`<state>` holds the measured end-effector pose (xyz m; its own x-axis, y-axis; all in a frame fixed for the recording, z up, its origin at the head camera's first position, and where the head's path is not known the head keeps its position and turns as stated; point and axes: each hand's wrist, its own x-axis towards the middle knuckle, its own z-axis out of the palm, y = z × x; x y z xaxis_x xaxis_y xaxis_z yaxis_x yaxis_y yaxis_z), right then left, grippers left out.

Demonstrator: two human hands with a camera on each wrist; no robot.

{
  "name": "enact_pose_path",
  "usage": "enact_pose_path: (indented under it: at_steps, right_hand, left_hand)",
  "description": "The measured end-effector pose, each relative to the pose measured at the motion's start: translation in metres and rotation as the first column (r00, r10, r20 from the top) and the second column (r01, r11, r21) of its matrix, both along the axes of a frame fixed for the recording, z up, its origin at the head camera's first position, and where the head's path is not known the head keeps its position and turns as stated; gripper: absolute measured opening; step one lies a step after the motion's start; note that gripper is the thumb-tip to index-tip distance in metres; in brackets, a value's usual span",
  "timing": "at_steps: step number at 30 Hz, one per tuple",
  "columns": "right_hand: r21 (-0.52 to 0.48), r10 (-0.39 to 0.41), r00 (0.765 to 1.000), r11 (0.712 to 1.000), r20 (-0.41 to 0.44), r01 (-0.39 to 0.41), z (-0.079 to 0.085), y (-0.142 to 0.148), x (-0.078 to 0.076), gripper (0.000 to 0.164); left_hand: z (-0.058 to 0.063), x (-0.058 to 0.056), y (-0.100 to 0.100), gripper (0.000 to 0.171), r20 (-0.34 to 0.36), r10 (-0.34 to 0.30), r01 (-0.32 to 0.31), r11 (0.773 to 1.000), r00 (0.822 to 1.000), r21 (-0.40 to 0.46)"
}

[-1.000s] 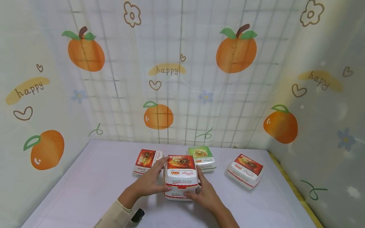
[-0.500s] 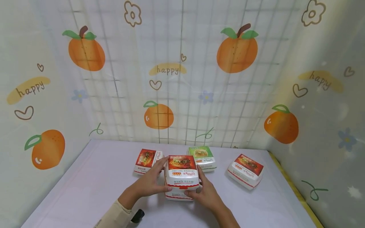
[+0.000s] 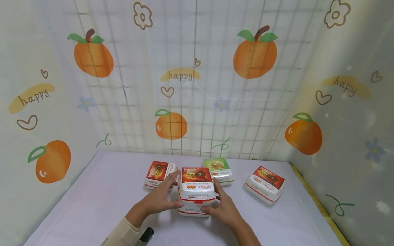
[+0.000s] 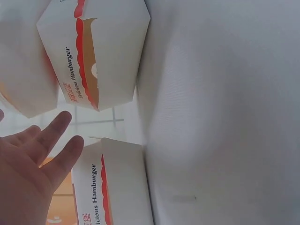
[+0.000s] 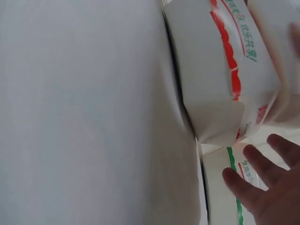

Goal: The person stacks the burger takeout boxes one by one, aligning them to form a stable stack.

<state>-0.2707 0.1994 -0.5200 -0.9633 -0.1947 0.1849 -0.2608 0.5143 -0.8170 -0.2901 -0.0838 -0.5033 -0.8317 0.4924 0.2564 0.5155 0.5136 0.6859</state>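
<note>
Two burger boxes stand stacked between my hands: an upper box [image 3: 197, 186] with a red burger picture on its lid, and a lower white box [image 3: 191, 210] with a red wavy trim. My left hand [image 3: 155, 200] is beside the stack's left side, fingers straight and spread in the left wrist view. On the other side is my right hand [image 3: 224, 208], its fingers also straight and spread in the right wrist view. Both thumbs are near the front, close to the seam between the boxes. The lower box [image 4: 98, 56] sits flat on the table.
Behind the stack to the left is another red-topped burger box [image 3: 158, 174], and to the right a green-topped one [image 3: 218, 171]. A third red-topped box [image 3: 265, 184] stands angled farther right on the white table [image 3: 92, 205]. A printed curtain [image 3: 197, 102] surrounds the back and sides.
The upper box has shifted slightly right on the lower one since the first frame. My left fingers and thumb have drawn slightly outward from the stack. The other boxes have stayed put.
</note>
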Motion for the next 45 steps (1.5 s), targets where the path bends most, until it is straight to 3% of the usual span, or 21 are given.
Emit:
enact_pose_path:
  at_steps: [9, 16, 20, 23, 26, 29, 32, 37, 45]
  right_hand:
    - [-0.070, 0.062, 0.997, 0.995, -0.049, -0.065, 0.007, 0.004, -0.002, 0.101]
    - [-0.084, 0.067, 0.990, 0.993, -0.121, -0.077, 0.013, 0.000, -0.004, 0.083]
    - [-0.134, 0.052, 0.988, 0.988, -0.147, -0.072, 0.014, -0.002, -0.005, 0.074]
    - [-0.174, 0.046, 0.987, 0.982, -0.151, -0.072, 0.013, -0.004, -0.007, 0.071]
    - [-0.185, 0.032, 0.987, 0.981, -0.156, -0.061, 0.014, -0.007, -0.008, 0.070]
    - [-0.194, 0.011, 0.981, 0.980, -0.196, -0.050, 0.015, -0.008, -0.008, 0.070]
    - [-0.204, -0.005, 0.975, 0.978, -0.223, -0.042, 0.018, -0.011, -0.008, 0.070]
    - [-0.207, 0.005, 0.978, 0.977, -0.211, -0.049, 0.019, -0.014, -0.007, 0.069]
    - [-0.184, 0.004, 0.977, 0.982, -0.212, -0.044, 0.014, -0.011, -0.009, 0.069]
  left_hand:
    - [0.000, -0.001, -0.008, 0.109, 0.020, 0.018, -0.018, 1.000, 1.000, -0.004]
    - [0.010, -0.004, -0.023, 0.121, 0.033, 0.062, -0.061, 0.997, 0.998, -0.050]
    - [0.016, -0.014, -0.033, 0.112, 0.021, 0.142, -0.142, 0.989, 0.990, -0.035]
    - [0.018, -0.023, -0.037, 0.102, -0.033, 0.247, -0.248, 0.968, 0.969, -0.033]
    - [0.011, -0.032, -0.033, 0.092, -0.127, 0.357, -0.370, 0.924, 0.925, -0.100]
    - [-0.001, -0.039, -0.022, 0.092, -0.218, 0.413, -0.455, 0.868, 0.884, -0.199]
    - [-0.013, -0.043, -0.014, 0.098, -0.274, 0.436, -0.504, 0.819, 0.857, -0.273]
    - [-0.020, -0.042, -0.011, 0.095, -0.346, 0.448, -0.546, 0.793, 0.824, -0.272]
    - [-0.020, -0.042, -0.026, 0.061, -0.401, 0.419, -0.549, 0.779, 0.815, -0.302]
